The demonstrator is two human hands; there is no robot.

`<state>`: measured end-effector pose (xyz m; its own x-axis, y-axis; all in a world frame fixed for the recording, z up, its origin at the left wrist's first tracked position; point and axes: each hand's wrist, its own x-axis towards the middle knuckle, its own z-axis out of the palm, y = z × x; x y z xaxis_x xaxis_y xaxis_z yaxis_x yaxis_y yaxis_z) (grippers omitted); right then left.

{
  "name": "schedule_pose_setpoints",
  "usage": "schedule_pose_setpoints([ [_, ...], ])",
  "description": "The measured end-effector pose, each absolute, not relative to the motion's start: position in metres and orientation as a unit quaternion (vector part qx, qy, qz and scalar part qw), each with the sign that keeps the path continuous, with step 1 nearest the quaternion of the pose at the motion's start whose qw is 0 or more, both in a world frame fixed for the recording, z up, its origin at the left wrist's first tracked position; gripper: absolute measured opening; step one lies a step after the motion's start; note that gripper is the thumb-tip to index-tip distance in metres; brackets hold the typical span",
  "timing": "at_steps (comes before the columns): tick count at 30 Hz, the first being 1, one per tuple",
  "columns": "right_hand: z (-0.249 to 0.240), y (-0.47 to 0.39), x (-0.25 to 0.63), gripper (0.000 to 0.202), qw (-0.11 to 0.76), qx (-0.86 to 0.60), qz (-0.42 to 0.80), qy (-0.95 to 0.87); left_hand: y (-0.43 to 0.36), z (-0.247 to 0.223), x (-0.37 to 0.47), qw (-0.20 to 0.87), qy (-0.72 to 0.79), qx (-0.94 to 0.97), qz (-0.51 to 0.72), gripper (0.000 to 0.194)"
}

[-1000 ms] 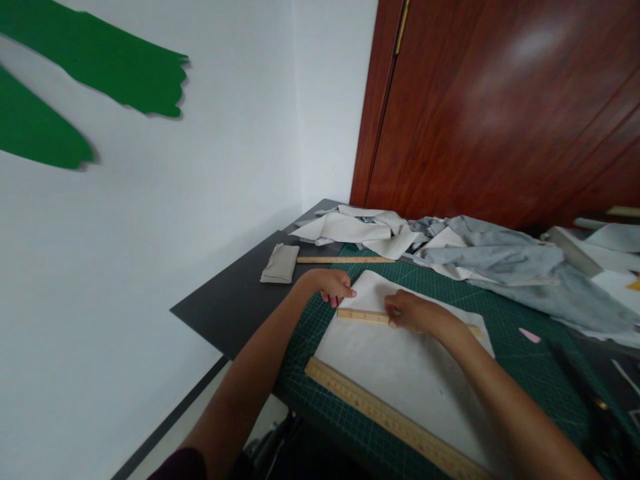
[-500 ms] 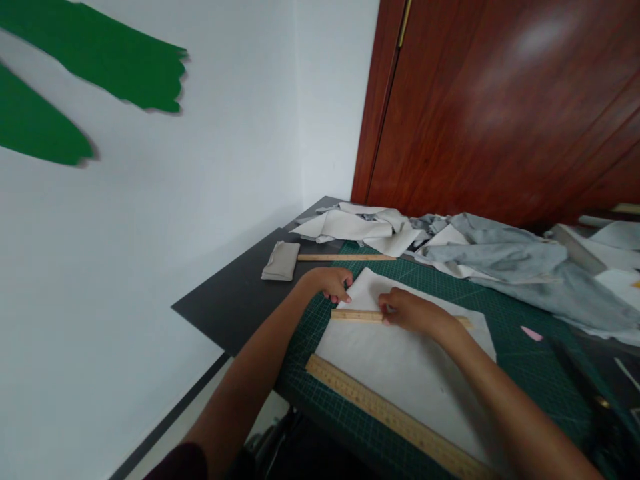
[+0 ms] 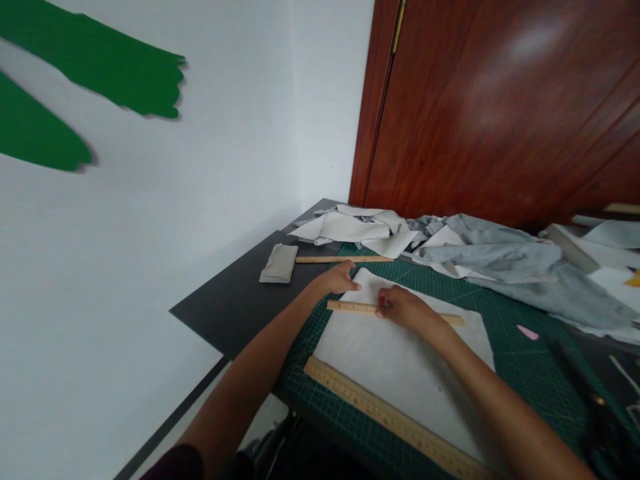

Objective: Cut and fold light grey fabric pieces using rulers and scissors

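Note:
A white cloth lies flat on the green cutting mat. A narrow wooden ruler rests across its far part. My right hand is closed on the middle of this ruler, fingertips pinching it. At the cloth's far left corner, my left hand touches the edge, with its thumb and index finger apart; the other fingers are mostly hidden. Along the cloth's near edge lies a wider wooden ruler.
Heaped white and grey fabric runs along the back by the wooden door. A folded beige cloth and a wooden stick lie at the back left. Black scissors and a pink scrap are at the right.
The narrow ruler has shifted slightly away from me with my right hand. My left hand has moved up toward the cloth's far corner, and its thumb and index finger have spread apart.

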<state>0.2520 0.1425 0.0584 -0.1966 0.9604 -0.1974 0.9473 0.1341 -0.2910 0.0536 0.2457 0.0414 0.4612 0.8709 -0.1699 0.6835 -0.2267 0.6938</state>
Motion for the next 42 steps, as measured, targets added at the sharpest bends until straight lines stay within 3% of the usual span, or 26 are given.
schedule_pose_setpoints([
  [3,0.057,0.144,0.253,0.013,0.039,-0.655,0.162,-0.737,0.252,0.034,0.058,0.368,0.506,0.763,0.16,0.061],
  [7,0.051,0.148,0.255,0.014,0.065,-0.659,0.155,-0.733,0.257,0.027,0.06,0.398,0.481,0.764,0.163,0.022],
  [15,0.036,0.157,0.264,0.011,0.104,-0.66,0.149,-0.728,0.265,0.019,0.056,0.418,0.447,0.757,0.229,0.035],
  [21,0.03,0.162,0.269,0.011,0.135,-0.665,0.128,-0.723,0.27,0.011,0.064,0.419,0.43,0.756,0.261,0.025],
  [28,0.023,0.167,0.273,0.012,0.154,-0.666,0.112,-0.721,0.272,0.006,0.068,0.313,0.489,0.747,0.323,0.013],
  [34,0.025,0.169,0.283,0.008,0.159,-0.665,0.108,-0.722,0.262,0.013,0.063,0.232,0.542,0.751,0.298,0.007],
  [42,0.024,0.173,0.293,0.011,0.161,-0.698,0.087,-0.692,0.256,0.021,0.066,0.163,0.56,0.776,0.242,0.015],
])
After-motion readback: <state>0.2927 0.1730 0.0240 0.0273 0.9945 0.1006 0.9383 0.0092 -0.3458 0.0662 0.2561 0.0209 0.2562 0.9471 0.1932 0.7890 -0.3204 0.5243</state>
